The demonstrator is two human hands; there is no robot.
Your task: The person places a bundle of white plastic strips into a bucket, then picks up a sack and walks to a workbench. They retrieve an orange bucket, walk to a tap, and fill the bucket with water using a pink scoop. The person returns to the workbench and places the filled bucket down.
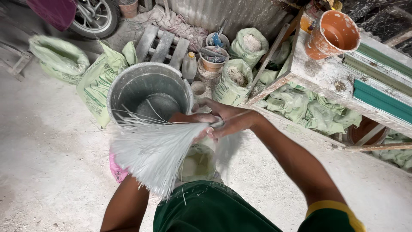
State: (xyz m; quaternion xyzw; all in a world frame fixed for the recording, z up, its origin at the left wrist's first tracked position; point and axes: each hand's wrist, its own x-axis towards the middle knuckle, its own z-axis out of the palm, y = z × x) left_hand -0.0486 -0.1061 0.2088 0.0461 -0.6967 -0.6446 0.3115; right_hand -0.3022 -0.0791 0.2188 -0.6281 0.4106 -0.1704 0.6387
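Note:
Both my hands grip a bundle of fine white fibres (154, 150) that fans out to the lower left in front of my body. My right hand (227, 118) is closed around the gathered end of the bundle. My left hand (191, 120) is closed on the same bunch just beside it, partly hidden by the strands. Behind the fibres stands a grey metal bucket (128, 83), with some strands reaching across its rim. A white bag or bowl of pale material (199, 163) lies under my hands, mostly covered.
Green sacks (58, 56), some open and holding powder (236, 77), stand around on a dusty concrete floor. A dusty wooden bench (326, 81) at right carries an orange pot (332, 34). A wooden pallet (161, 45), small pots and a motorbike wheel (94, 17) are beyond.

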